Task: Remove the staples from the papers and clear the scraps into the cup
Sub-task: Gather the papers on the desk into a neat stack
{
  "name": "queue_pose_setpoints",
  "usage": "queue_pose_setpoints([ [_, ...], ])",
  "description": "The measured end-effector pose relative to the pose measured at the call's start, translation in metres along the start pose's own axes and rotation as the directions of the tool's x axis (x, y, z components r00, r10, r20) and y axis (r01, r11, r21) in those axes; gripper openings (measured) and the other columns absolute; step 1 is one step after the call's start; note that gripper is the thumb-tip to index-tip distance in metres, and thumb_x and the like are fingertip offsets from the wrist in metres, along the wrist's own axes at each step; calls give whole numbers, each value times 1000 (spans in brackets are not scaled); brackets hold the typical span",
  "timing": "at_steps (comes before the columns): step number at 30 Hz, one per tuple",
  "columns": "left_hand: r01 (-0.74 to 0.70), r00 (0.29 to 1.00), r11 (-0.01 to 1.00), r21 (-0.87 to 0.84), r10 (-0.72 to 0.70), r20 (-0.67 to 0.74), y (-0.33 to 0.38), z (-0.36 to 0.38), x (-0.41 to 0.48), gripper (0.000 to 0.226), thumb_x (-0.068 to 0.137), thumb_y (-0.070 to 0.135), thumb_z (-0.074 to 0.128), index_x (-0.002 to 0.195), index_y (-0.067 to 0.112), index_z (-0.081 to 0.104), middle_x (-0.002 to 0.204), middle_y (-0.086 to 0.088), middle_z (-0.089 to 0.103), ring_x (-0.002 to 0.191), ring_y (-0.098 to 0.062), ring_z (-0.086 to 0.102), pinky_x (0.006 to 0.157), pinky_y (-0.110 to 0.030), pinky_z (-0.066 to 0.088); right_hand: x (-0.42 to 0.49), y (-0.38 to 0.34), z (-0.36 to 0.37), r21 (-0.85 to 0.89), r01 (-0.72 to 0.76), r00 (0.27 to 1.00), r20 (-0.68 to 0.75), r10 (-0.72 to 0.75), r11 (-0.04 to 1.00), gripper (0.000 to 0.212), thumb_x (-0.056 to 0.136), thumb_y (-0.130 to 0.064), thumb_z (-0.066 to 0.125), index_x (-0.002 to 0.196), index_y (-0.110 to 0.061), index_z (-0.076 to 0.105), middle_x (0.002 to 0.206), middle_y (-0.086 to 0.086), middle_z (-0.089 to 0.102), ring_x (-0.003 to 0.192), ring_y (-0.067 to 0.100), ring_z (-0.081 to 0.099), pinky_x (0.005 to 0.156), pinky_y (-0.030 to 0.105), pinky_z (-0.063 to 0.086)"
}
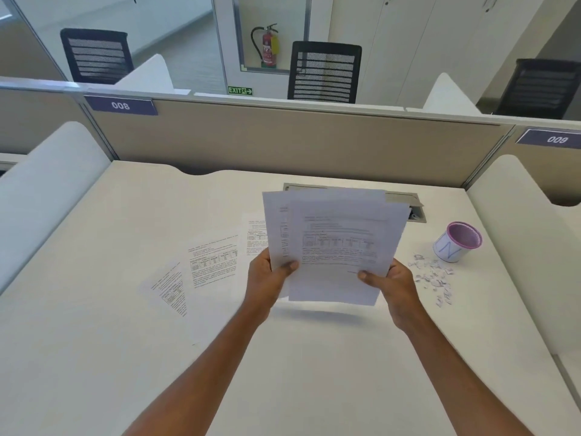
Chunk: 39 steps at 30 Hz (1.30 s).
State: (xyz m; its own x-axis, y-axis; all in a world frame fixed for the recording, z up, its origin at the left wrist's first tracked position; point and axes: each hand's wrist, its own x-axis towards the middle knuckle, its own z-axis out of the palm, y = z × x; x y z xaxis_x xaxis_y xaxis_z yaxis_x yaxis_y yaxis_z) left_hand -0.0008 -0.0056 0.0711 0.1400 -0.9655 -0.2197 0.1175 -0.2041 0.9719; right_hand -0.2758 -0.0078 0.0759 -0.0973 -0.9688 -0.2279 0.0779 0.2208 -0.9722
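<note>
1. Papers (336,247) are held lifted above the desk (314,357), at the middle of the view. The lower left edge is pinched by the left hand (270,278) and the lower right by the right hand (390,284), with the thumbs laid on the front sheet.
2. The two-sided grip is judged to keep the pages flat and facing up for checking or squaring.
3. The papers are seen as white printed pages with a table, fanned slightly at the top left. No staple can be made out.
4. Sheets (213,259) are laid spread on the desk to the left, probably separated ones.
5. Scraps (434,275) are scattered at the right, just beside the cup (456,243), handy for sweeping in. They are not yet cleared.
</note>
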Motion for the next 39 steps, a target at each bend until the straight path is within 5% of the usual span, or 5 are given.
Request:
queue_pose_setpoints([
  [7, -41, 997, 995, 92, 35, 63, -4, 0, -2, 40, 93, 3, 83, 127, 25, 76, 121, 4, 82, 116, -24, 76, 101, -41, 65, 1, 5, -2, 19, 48, 998, 31, -48, 999, 50, 81, 12, 83, 124, -13, 75, 121, 7, 81, 116, 34, 73, 98, 41, 59],
  [12, -33, 993, 998, 59, 26, 113, -5, 6, -9, 46, 97, 3, 81, 137, 22, 70, 127, 1, 80, 118, -21, 74, 89, -20, 64, -1, 12, 0, 52, 33, 998, 44, -35, 998, 50, 78, 11, 85, 122, -11, 76, 121, 10, 81, 119, 40, 72, 99, 43, 58],
  [16, -35, 990, 999, 20, 32, 134, -11, 12, -15, 42, 98, 4, 80, 134, 25, 73, 123, 6, 82, 116, -17, 76, 94, -24, 65, -4, 16, 4, 70, 36, 998, 58, -40, 997, 51, 79, 11, 85, 124, -9, 75, 121, 13, 80, 120, 43, 70, 95, 40, 58],
  [24, -43, 992, 998, 46, 37, 120, -14, 19, -19, 39, 100, 10, 79, 134, 27, 72, 121, 12, 82, 116, -16, 76, 95, -23, 64, -9, 14, 9, 50, 50, 998, 35, -52, 997, 49, 77, 10, 87, 121, -9, 76, 115, 8, 83, 109, 33, 75, 79, 25, 62],
  [39, -51, 994, 998, 31, 48, 101, -20, 20, -27, 37, 100, 10, 79, 132, 29, 75, 120, 11, 82, 116, -16, 75, 98, -29, 63, -13, 23, 13, 48, 14, 999, 43, -16, 999, 60, 60, -6, 91, 118, -9, 77, 112, 10, 83, 102, 28, 75, 86, 34, 61],
])
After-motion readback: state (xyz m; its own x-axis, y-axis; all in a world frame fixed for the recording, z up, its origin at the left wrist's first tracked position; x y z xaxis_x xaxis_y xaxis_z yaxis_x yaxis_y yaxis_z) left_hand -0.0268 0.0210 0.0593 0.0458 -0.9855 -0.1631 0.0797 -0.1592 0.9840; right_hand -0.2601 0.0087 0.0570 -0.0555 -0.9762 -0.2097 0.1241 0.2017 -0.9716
